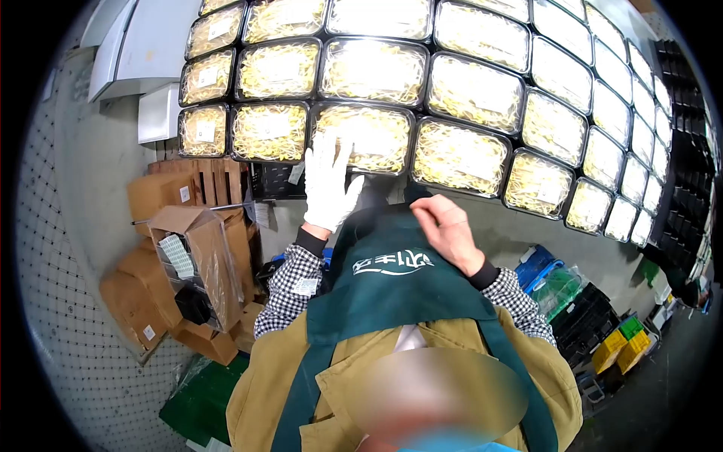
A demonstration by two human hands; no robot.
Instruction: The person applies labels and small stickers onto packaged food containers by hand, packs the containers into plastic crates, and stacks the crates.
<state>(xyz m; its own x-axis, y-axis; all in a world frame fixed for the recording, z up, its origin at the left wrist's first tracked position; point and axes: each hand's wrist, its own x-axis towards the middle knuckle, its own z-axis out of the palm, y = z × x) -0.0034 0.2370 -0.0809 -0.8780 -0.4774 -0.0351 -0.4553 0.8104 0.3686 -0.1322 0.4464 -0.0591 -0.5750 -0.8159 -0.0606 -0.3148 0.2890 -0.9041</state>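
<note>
My left hand [330, 184], in a white glove, lies with fingers stretched out over the near edge of a clear-lidded black tray of bean sprouts [376, 143]. The fingertips overlap its lid and seem to touch it. In front of the green apron [392, 282] is my bare right hand [449, 232], its fingers loosely bent and the thumb a little apart. Nothing shows in that hand. Closest to it is another sprout tray [461, 158], just beyond the fingers. Both wrists have checked sleeve covers with dark cuffs.
Rows of similar sprout trays [474, 92] spread across the far side. Cardboard boxes [199, 256] and a wooden pallet [197, 177] stand at left. Black crates [584, 324] and yellow crates [621, 350] are at right. Stacked black trays [685, 128] rise at far right.
</note>
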